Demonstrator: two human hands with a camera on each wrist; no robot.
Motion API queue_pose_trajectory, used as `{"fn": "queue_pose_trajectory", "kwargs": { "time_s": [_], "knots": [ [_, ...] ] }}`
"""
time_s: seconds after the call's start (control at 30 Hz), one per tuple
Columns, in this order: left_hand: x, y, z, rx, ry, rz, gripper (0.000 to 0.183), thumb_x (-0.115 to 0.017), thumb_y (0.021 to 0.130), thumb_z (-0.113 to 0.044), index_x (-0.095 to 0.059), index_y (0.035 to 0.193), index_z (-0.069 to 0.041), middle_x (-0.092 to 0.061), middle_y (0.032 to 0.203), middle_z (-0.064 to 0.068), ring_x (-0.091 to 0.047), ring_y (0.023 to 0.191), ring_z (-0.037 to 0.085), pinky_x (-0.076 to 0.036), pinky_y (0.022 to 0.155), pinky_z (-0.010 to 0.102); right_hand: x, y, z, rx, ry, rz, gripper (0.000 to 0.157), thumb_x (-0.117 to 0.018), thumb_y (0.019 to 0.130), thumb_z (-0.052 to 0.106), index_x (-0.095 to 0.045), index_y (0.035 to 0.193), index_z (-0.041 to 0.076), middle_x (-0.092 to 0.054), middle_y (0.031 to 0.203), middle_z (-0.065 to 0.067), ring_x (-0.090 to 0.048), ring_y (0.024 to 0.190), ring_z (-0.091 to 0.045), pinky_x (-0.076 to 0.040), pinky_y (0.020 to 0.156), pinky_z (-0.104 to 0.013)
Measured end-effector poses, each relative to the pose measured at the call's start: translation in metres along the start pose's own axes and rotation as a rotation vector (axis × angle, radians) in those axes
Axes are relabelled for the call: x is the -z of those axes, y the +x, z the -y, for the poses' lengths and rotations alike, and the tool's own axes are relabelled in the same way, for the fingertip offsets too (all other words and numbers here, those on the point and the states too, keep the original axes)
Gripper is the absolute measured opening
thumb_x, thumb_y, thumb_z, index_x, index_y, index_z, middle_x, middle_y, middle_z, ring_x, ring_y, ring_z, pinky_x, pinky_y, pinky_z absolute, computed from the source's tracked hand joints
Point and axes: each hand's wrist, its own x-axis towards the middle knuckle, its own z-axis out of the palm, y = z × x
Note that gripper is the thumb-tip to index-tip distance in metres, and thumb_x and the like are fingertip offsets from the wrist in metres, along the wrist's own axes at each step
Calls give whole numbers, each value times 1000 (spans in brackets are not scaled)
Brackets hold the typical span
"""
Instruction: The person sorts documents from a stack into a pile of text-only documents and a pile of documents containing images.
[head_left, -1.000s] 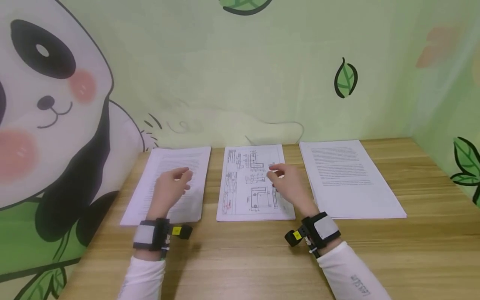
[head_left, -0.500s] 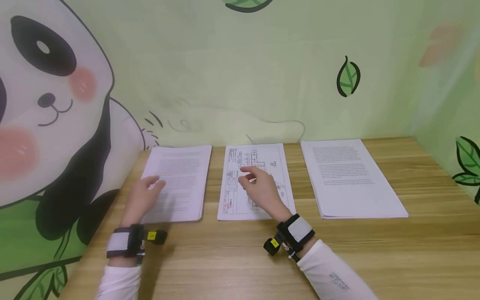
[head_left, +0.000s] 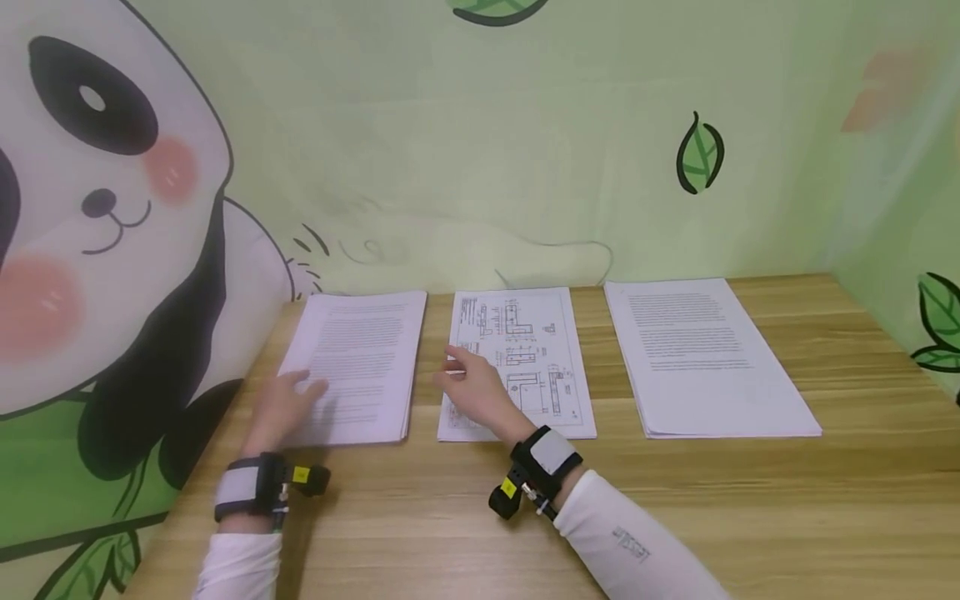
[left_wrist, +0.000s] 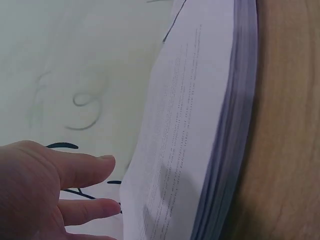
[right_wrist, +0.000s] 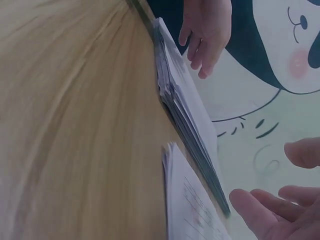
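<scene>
My left hand [head_left: 283,408] is at the left edge of a thick stack of text-printed paper [head_left: 363,358]. In the left wrist view its thumb and fingers [left_wrist: 87,212] are spread apart beside the stack [left_wrist: 200,115], holding nothing. My right hand [head_left: 480,390] hovers over the left part of a stack of technical drawings [head_left: 558,342]. Its fingers are loosely bent with nothing between them, and the right wrist view shows a gap between thumb [right_wrist: 305,152] and fingers. Some of the drawing is hidden beneath this hand and wrist.
Another stack of printed pages [head_left: 705,358] lies at the right on the wooden table [head_left: 420,517]. Behind the table stands a green wall [head_left: 480,167] painted with leaves and a panda [head_left: 120,208]. Each wrist wears a strapped camera.
My right hand has moved left, from the right side of the drawings to their left edge. My left hand has shifted left and slightly down, to the left side of its stack.
</scene>
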Motion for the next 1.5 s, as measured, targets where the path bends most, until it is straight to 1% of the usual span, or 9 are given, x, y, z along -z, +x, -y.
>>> {"fn": "queue_pose_trajectory", "kwargs": {
  "time_s": [0.17, 0.27, 0.4, 0.5, 0.63, 0.77, 1.1, 1.37, 1.5],
  "knots": [
    [-3, 1, 4, 74, -37, 24, 69, -43, 95, -40, -26, 143, 7, -24, 147, 35, -25, 132, 51, -26, 106, 65, -17, 7, 0, -22, 28, 66, 57, -54, 92, 30, -38, 142, 8, -52, 136, -17, -53, 121, -30, -47, 99, -44],
    [-4, 1, 6, 87, -48, 24, 69, -42, 95, -39, -25, 143, 8, -24, 147, 35, -25, 132, 51, -25, 106, 65, -25, 9, 1, -57, 83, 81, 60, -56, 90, 29, -35, 143, 9, -50, 137, -19, -50, 123, -32, -45, 101, -46],
    [-4, 2, 7, 99, -42, 23, 70, -41, 96, -41, -24, 144, 7, -24, 148, 34, -24, 133, 51, -24, 106, 66, -32, 11, 0, -136, 168, 95, 65, -57, 89, 25, -28, 147, 14, -49, 138, -20, -55, 117, -30, -46, 99, -45],
    [-4, 3, 7, 108, -37, 25, 71, -40, 96, -42, -23, 144, 6, -23, 148, 34, -24, 133, 51, -24, 106, 65, -36, 12, -2, -201, 287, 111, 71, -59, 88, 22, -23, 149, 16, -50, 136, -20, -60, 108, -28, -50, 95, -43],
    [-5, 3, 7, 97, -33, 17, 70, -41, 95, -41, -24, 144, 6, -24, 148, 34, -23, 133, 51, -24, 107, 65, -37, 12, -3, -264, 473, 135, 74, -60, 88, 19, -19, 149, 14, -48, 136, -22, -61, 107, -26, -53, 93, -41],
    [-7, 4, 6, 85, -37, 7, 69, -42, 95, -40, -24, 144, 6, -23, 148, 34, -23, 133, 51, -24, 107, 65, -37, 12, -3, -294, 559, 145, 73, -59, 89, 18, -19, 149, 9, -46, 137, -23, -60, 109, -28, -52, 95, -42],
    [-8, 4, 1, 97, -34, -15, 68, -42, 95, -39, -23, 145, 4, -25, 148, 34, -25, 133, 51, -25, 106, 66, -38, 11, -3, -296, 581, 150, 68, -57, 90, 16, -21, 148, 8, -54, 125, -21, -60, 107, -29, -51, 95, -43],
    [-11, 5, -3, 97, -18, -12, 68, -43, 95, -39, -24, 144, 4, -28, 145, 35, -29, 130, 51, -28, 104, 65, -41, 14, -1, -318, 525, 98, 67, -55, 91, 15, -21, 148, 7, -49, 135, -20, -60, 106, -26, -50, 96, -44],
    [-11, 4, -6, 105, -9, 1, 68, -42, 95, -39, -24, 145, 4, -30, 144, 34, -32, 129, 50, -30, 103, 65, -43, 16, -2, -331, 498, 80, 60, -52, 92, 13, -27, 146, 3, -55, 128, -19, -61, 102, -22, -53, 92, -42]
  ]
}}
